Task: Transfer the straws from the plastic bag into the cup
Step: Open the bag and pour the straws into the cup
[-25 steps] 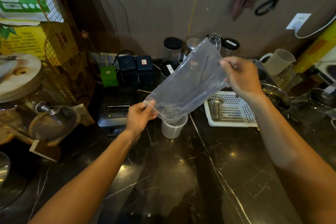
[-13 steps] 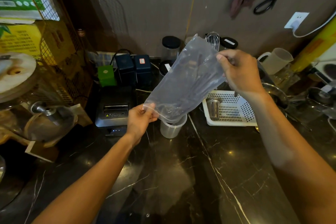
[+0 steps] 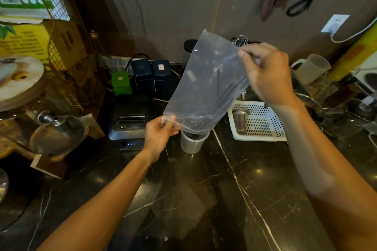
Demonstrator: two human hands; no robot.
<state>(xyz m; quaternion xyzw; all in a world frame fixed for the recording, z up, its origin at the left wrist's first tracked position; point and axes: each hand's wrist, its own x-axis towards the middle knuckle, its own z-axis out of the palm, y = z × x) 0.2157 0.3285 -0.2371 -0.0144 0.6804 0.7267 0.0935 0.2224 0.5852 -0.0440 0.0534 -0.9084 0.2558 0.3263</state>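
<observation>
A clear plastic bag (image 3: 204,79) hangs tilted in the air, its open mouth pointing down over a translucent cup (image 3: 192,142) on the dark marble counter. Dark straws (image 3: 222,98) show dimly through the plastic, slanting toward the mouth; some dark ends seem to sit in the cup's top. My left hand (image 3: 160,134) pinches the bag's lower left corner at the mouth, just left of the cup. My right hand (image 3: 267,73) grips the bag's upper right edge, raised above and to the right of the cup.
A white perforated basket (image 3: 263,128) with a small metal cup stands right of the cup. A black receipt printer (image 3: 130,122) sits to the left, with dark boxes and a green box behind. Jars, a measuring jug (image 3: 310,67) and metal bowls line the back and right.
My right hand has lifted the bag's closed end higher, so the bag stands steeper over the cup. My left hand stays at the mouth beside the cup.
</observation>
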